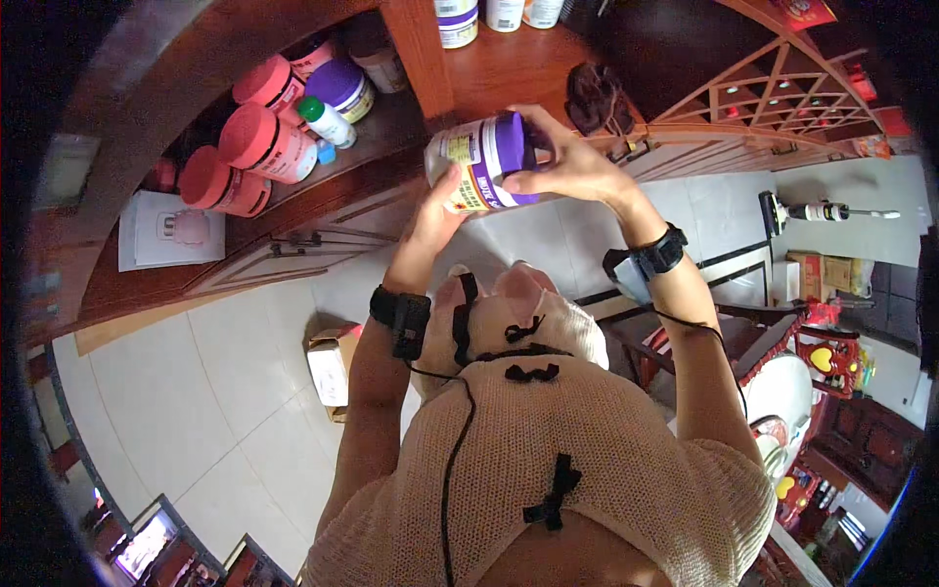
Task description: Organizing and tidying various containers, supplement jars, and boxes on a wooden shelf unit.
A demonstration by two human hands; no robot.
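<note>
Both my hands hold a large plastic jar point(469, 165) with a purple screw lid, tipped on its side in front of the wooden cabinet. My left hand point(440, 209) supports the clear, labelled body from below, its thumb on the label. The fingers and thumb of my right hand point(572, 158) are around the purple lid. Whether the lid is loose cannot be told. On the shelf at the left stand several pink-lidded jars point(268, 143), another purple-lidded jar point(341, 88) and a small white bottle with a green cap point(326, 121).
White-and-purple tubs point(456, 22) and white bottles point(506, 13) stand on the upper counter, with a dark brown bundle point(598, 99) near its edge. White paper point(139, 242) lies on the left shelf. An open cardboard box point(330, 370) sits on the tiled floor. A round table point(781, 396) stands at right.
</note>
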